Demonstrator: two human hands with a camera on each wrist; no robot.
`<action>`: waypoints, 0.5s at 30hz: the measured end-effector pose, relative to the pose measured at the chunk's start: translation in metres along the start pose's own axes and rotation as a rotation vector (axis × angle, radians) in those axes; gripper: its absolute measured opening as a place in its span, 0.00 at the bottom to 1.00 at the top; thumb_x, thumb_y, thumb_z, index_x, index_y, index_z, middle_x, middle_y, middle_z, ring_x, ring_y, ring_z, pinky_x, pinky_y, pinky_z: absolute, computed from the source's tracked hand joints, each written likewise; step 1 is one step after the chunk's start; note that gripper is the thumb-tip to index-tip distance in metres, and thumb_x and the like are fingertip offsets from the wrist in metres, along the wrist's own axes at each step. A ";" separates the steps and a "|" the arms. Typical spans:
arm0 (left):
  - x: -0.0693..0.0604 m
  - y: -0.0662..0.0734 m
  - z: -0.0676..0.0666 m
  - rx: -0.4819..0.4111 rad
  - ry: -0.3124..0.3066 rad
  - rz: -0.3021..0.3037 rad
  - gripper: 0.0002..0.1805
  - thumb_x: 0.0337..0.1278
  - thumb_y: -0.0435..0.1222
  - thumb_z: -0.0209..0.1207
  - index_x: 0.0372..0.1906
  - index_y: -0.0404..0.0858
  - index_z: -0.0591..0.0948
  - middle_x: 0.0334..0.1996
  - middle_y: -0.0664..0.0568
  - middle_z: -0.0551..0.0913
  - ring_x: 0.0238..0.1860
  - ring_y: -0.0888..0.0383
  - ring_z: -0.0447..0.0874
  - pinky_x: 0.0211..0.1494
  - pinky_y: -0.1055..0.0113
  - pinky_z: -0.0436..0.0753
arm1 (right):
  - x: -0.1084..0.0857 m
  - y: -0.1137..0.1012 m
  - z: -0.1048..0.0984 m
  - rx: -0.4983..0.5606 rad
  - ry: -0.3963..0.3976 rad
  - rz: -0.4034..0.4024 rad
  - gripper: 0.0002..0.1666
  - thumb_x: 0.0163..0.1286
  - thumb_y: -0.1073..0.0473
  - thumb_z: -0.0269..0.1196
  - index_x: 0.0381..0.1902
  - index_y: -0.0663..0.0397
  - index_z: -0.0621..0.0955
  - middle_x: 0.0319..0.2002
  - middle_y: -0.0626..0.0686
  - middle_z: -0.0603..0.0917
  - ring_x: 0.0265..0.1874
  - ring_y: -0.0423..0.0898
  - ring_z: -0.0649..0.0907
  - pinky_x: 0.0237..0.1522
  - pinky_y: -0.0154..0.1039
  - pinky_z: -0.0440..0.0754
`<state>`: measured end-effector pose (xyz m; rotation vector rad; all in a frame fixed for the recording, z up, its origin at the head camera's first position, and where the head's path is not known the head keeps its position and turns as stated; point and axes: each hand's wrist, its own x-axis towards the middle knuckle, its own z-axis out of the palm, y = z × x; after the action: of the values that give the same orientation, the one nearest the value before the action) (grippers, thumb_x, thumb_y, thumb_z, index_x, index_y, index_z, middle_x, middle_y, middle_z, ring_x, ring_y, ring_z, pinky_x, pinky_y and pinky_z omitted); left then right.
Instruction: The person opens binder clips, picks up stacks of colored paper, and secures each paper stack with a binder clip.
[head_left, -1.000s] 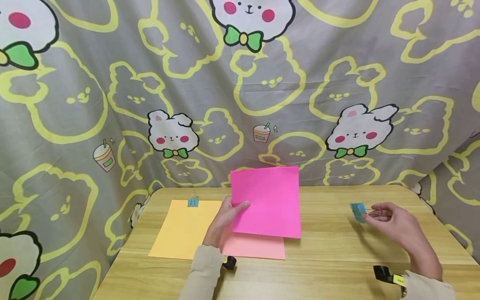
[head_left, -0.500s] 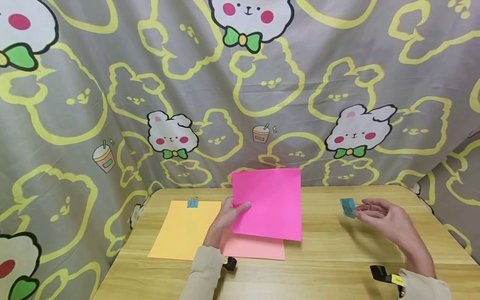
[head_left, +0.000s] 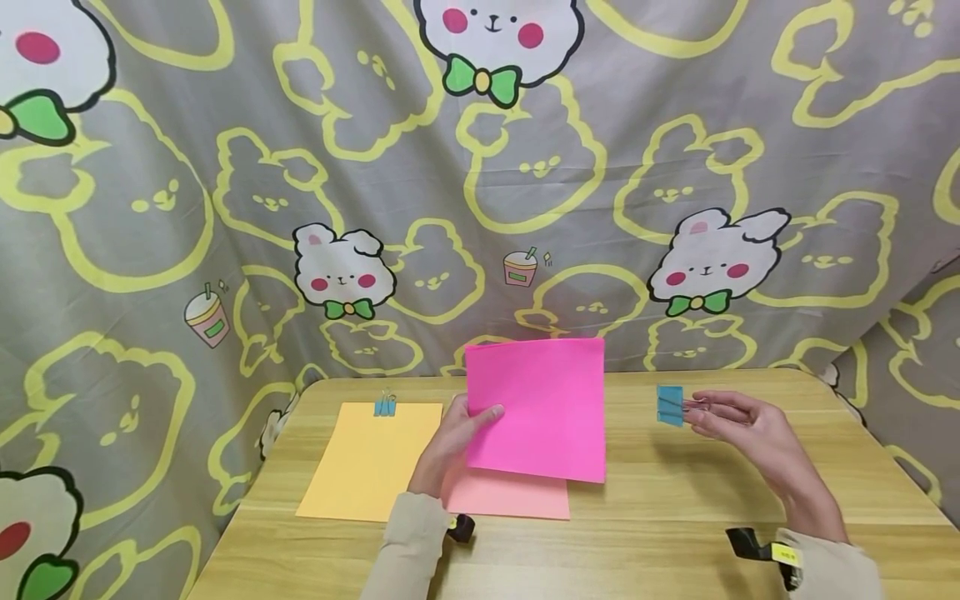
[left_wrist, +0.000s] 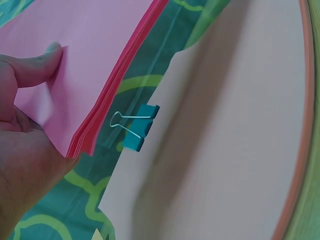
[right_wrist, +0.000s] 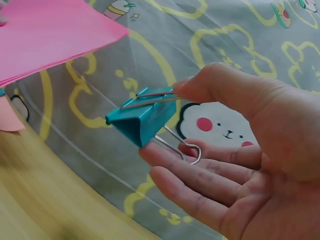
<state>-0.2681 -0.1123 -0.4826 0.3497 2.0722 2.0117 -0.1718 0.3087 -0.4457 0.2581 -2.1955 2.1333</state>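
Note:
My left hand [head_left: 453,433] grips a bright pink stack of paper [head_left: 547,408] by its left edge, thumb on the front face, tilted up above the table. Several sheet edges show in the left wrist view. Off to the right, my right hand [head_left: 761,429] pinches a blue binder clip [right_wrist: 145,117] by its wire handles, thumb on one and fingers on the other. The clip points left, apart from the pink stack. Under the pink stack lies a salmon stack [head_left: 517,500], partly covered; another blue clip [left_wrist: 140,127] sits on its edge.
A yellow paper stack [head_left: 375,462] with a blue binder clip [head_left: 385,408] at its far edge lies on the left of the wooden table [head_left: 637,542]. Behind the table hangs a grey patterned curtain [head_left: 562,292].
My right hand has moved left with the binder clip, nearer to the pink stack. The clip has turned slightly. My left hand and the pink stack have shifted only a little.

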 end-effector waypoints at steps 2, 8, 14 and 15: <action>0.000 0.000 0.000 -0.003 -0.003 -0.003 0.14 0.69 0.35 0.64 0.52 0.30 0.80 0.34 0.51 0.86 0.33 0.57 0.86 0.41 0.63 0.84 | 0.003 0.003 0.003 0.031 -0.019 -0.013 0.16 0.75 0.70 0.61 0.58 0.57 0.81 0.48 0.49 0.90 0.46 0.42 0.89 0.45 0.36 0.85; 0.001 -0.001 0.001 -0.008 -0.011 -0.001 0.15 0.69 0.35 0.64 0.52 0.30 0.79 0.35 0.51 0.86 0.34 0.57 0.85 0.42 0.63 0.83 | 0.010 0.013 0.012 0.021 -0.023 -0.040 0.18 0.77 0.68 0.60 0.62 0.67 0.77 0.49 0.48 0.89 0.48 0.40 0.88 0.48 0.37 0.84; 0.001 -0.002 -0.001 -0.006 -0.013 0.011 0.14 0.68 0.35 0.64 0.52 0.30 0.80 0.35 0.51 0.86 0.34 0.57 0.85 0.42 0.63 0.84 | 0.014 0.022 0.017 0.010 -0.019 -0.028 0.23 0.77 0.66 0.60 0.62 0.80 0.72 0.47 0.50 0.90 0.46 0.43 0.89 0.48 0.37 0.85; 0.001 -0.002 -0.001 -0.005 -0.013 0.013 0.14 0.68 0.36 0.64 0.52 0.31 0.80 0.35 0.51 0.86 0.34 0.57 0.86 0.42 0.63 0.84 | 0.014 0.023 0.017 0.005 -0.023 -0.024 0.23 0.77 0.66 0.60 0.62 0.80 0.73 0.47 0.50 0.90 0.46 0.43 0.89 0.48 0.38 0.85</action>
<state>-0.2697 -0.1125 -0.4841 0.3746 2.0623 2.0162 -0.1882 0.2914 -0.4662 0.3095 -2.1878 2.1346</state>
